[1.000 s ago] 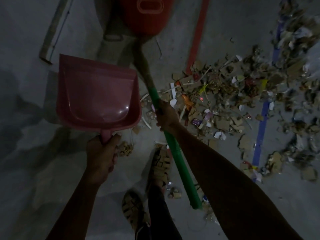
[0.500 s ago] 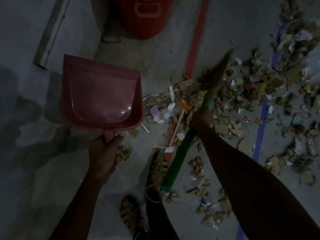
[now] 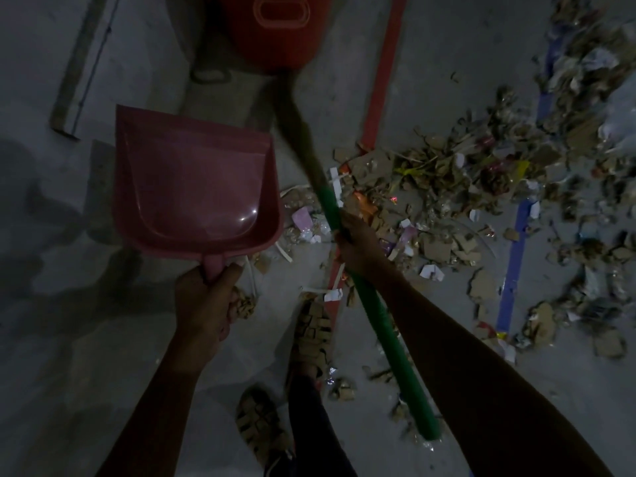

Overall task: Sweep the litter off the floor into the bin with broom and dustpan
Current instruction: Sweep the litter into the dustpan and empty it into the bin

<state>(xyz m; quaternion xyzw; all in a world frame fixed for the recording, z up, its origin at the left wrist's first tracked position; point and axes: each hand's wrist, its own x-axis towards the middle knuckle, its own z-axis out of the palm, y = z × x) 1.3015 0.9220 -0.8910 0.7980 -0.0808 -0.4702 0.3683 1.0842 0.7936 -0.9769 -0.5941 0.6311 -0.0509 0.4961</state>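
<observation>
My left hand (image 3: 203, 301) grips the handle of a pink dustpan (image 3: 192, 191), held above the floor with its pan empty. My right hand (image 3: 358, 246) grips the green handle of the broom (image 3: 382, 321); its blurred bristle end (image 3: 292, 108) points up toward the red bin (image 3: 275, 29) at the top. Litter (image 3: 447, 201) of cardboard scraps, paper bits and wrappers is spread over the floor to the right of the broom, out to the right edge.
My sandalled feet (image 3: 311, 335) stand at bottom centre among a few scraps. A red floor line (image 3: 385, 70) and a blue one (image 3: 516, 253) cross the grey concrete. A long pale bar (image 3: 82, 63) lies at the upper left.
The broom's head has swung left from the litter pile toward the bin, and my right hand moved left with it. The dustpan has stayed where it was.
</observation>
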